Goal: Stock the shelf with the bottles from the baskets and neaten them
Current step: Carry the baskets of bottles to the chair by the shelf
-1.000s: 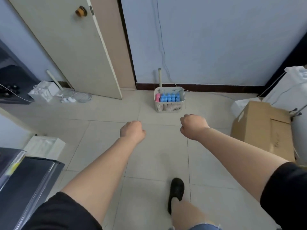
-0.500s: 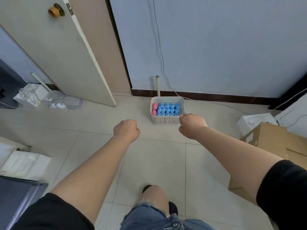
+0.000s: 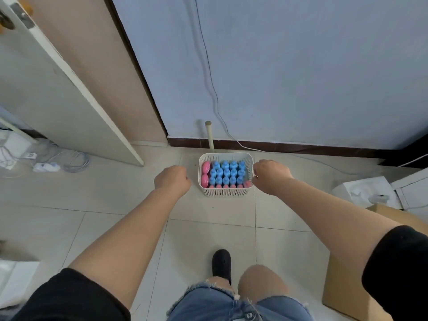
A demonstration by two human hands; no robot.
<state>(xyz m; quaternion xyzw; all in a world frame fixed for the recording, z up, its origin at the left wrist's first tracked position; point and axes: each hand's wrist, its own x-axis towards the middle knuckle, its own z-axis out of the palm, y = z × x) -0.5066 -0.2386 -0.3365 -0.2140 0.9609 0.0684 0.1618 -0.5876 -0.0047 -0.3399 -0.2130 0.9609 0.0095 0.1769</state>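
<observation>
Though unlabeled, bottles (image 3: 225, 173) in basket (image 3: 225, 193)

Pale tiled floor (image 3: 115, 205), grout lines visible. Directly on it: white slotted basket (image 3: 225, 193) of blue and pink bottles (image 3: 225, 173), standing between the two curled sets of fingers and by the skirting. Tangle of white cables (image 3: 58, 162) well left of the left fingers, near the door foot. White box (image 3: 363, 191) right of the right fingers; cardboard box (image 3: 345, 286) nearer, lower right. One black shoe (image 3: 221, 262) below the basket.
</observation>
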